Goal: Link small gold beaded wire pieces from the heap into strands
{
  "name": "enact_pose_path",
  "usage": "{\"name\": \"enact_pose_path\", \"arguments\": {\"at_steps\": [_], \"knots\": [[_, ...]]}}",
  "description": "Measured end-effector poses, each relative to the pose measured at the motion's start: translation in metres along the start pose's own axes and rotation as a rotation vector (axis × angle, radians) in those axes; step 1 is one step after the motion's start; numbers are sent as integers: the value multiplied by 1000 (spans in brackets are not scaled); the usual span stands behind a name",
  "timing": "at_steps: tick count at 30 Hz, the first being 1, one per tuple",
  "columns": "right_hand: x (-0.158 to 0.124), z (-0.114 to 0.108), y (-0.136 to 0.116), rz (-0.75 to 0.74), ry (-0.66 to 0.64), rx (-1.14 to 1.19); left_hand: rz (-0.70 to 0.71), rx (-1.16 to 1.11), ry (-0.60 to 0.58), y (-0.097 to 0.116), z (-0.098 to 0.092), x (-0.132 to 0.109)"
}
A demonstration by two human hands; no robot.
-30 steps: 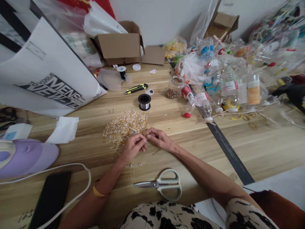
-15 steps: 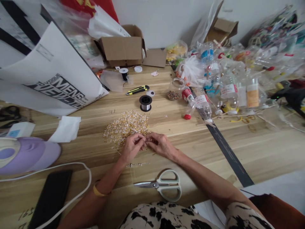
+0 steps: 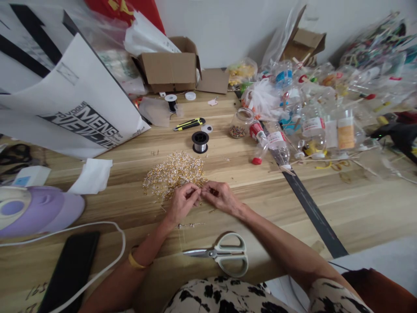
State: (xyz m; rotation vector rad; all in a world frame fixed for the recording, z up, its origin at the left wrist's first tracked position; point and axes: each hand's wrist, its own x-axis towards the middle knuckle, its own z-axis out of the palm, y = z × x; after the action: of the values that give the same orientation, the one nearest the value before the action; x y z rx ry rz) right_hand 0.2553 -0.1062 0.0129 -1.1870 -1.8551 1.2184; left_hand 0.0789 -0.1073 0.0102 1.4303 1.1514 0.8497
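My left hand [image 3: 184, 201] and my right hand [image 3: 221, 198] meet at the near right edge of a pile of gold and clear beads [image 3: 172, 171]. Fingertips of both hands are pinched together, almost touching; whatever they hold is too small to make out. Just below my hands a short beaded strand [image 3: 190, 225] lies on the wooden table [image 3: 260, 200], with thin thread trailing from it. Scissors [image 3: 218, 253] with pale handles lie nearer my body, blades pointing left. Beyond the beads stands a black spool of wire [image 3: 200, 142].
A yellow-black cutter [image 3: 189, 124], a jar of beads [image 3: 240, 124] and a cardboard box [image 3: 169, 69] stand farther back. Plastic bottles [image 3: 312, 128] crowd the right. On the left are a white bag [image 3: 87, 104], a purple device [image 3: 48, 211], a phone [image 3: 71, 269] and a white cable [image 3: 122, 243].
The view has shifted slightly. Both hands stay pinched close together beside the beads, with only a small change in the right fingers.
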Motion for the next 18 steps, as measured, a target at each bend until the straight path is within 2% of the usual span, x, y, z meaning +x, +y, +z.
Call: {"name": "enact_pose_path", "arguments": {"at_steps": [4,10,18], "knots": [[0,-3,0,4,-39,37,-15,-19,-15,-1,0,0],[2,-4,1,35,-30,138,-18,-8,-41,-6,-1,1],[5,-5,5,98,-84,255,67,155,-69,-6,-1,-1]]}}
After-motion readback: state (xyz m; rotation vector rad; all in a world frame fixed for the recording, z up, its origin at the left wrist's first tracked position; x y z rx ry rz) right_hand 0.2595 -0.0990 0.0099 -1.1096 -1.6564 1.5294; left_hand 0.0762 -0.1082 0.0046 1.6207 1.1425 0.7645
